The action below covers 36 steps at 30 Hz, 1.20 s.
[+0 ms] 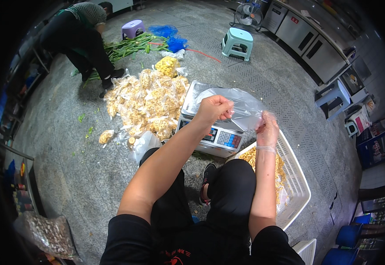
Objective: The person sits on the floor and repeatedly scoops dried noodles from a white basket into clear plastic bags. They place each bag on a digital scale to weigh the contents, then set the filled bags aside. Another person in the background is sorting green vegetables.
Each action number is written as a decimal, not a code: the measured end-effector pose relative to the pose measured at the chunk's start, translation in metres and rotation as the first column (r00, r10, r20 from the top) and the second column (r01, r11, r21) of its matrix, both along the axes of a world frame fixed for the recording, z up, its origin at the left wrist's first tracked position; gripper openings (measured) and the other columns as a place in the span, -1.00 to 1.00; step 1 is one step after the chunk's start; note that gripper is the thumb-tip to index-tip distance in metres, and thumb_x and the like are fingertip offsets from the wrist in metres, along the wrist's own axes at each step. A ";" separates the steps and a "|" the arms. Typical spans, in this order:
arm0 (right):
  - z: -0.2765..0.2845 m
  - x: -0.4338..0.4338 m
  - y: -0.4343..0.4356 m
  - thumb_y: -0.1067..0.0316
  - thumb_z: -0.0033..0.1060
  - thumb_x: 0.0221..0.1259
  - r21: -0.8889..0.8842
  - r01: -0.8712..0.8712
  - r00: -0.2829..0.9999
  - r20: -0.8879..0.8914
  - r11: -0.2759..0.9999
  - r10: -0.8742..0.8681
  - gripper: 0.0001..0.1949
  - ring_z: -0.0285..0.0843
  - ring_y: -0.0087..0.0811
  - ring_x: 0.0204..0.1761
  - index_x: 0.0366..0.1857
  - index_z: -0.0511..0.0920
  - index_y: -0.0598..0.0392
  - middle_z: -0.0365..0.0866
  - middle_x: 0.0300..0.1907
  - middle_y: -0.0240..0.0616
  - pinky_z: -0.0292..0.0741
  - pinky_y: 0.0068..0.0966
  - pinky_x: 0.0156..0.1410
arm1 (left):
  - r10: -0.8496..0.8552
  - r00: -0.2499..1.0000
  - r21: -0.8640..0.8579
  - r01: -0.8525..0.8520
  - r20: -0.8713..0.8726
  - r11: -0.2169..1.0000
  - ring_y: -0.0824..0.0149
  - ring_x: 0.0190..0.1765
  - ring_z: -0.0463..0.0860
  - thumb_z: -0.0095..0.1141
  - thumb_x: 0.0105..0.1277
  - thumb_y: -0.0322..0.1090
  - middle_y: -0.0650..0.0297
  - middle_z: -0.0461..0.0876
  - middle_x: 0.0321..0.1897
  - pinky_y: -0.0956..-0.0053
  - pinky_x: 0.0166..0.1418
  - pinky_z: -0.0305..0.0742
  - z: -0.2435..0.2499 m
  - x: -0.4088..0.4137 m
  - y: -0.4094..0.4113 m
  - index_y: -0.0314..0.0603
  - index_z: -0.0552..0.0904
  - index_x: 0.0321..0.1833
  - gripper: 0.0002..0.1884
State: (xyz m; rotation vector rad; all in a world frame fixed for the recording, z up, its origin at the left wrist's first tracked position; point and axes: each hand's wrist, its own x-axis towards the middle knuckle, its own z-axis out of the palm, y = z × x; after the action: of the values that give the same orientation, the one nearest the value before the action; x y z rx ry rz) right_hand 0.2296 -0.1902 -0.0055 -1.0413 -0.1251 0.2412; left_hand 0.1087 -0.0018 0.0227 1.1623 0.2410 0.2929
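Between my hands a clear plastic bag (243, 99) is stretched out above an electronic scale (227, 138). My left hand (216, 107) pinches one edge of it, fingers curled in. At its other end my right hand (268, 127), in a clear disposable glove, grips the film. The bag looks flat, with nothing seen inside. Beneath my right forearm a white plastic basket (296, 155) holds loose golden-brown food pieces (280, 169), partly hidden by my arm and knee. Left of the scale lies a large heap of filled, knotted plastic bags (152, 102).
A roll of plastic bags (146, 142) lies by my left knee, near a lone filled bag (106, 136). Beyond the heap, a person (83, 29) bends over green stalks (134, 46). Plastic stools (238, 43) and a floor fan (246, 15) stand farther back.
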 end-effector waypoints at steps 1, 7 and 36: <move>0.002 -0.002 0.000 0.39 0.30 0.20 -0.045 -0.040 0.999 -0.034 0.998 0.038 -0.90 0.50 -0.61 -0.42 -0.26 0.59 0.08 0.59 -0.40 -0.44 0.40 -0.67 -0.43 | 0.034 0.999 0.028 -0.034 0.015 0.999 0.53 -0.41 0.58 0.23 0.31 -0.33 0.31 0.65 -0.44 0.66 -0.29 0.46 -0.002 0.000 0.001 -0.21 0.60 -0.29 -0.88; 0.045 -0.027 -0.001 0.32 0.29 0.24 -0.365 0.267 0.868 0.493 0.892 -0.058 -0.83 0.47 -0.63 -0.43 -0.20 0.58 0.14 0.59 -0.40 -0.41 0.40 -0.67 -0.33 | 0.105 0.978 0.319 -0.159 0.179 0.934 0.64 -0.46 0.43 0.28 0.26 -0.41 0.44 0.53 -0.53 0.66 -0.37 0.33 -0.004 0.005 -0.006 -0.17 0.52 -0.42 -0.82; 0.007 0.014 -0.010 0.63 0.01 0.08 0.234 0.091 0.993 -0.089 0.968 -0.072 -0.82 0.50 -0.44 -0.48 -0.55 0.32 0.08 0.53 -0.47 -0.22 0.49 -0.53 -0.42 | -0.201 0.978 0.055 0.198 0.049 0.979 0.57 -0.48 0.36 0.16 0.33 -0.37 0.46 0.38 -0.54 0.61 -0.41 0.24 0.011 0.000 -0.001 -0.15 0.50 -0.13 -0.86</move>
State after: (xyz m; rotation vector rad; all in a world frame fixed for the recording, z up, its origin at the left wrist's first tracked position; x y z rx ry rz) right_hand 0.2436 -0.1997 0.0016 -0.7949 -0.0374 0.1871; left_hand 0.1087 -0.0026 0.0335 1.2156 0.0682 0.1539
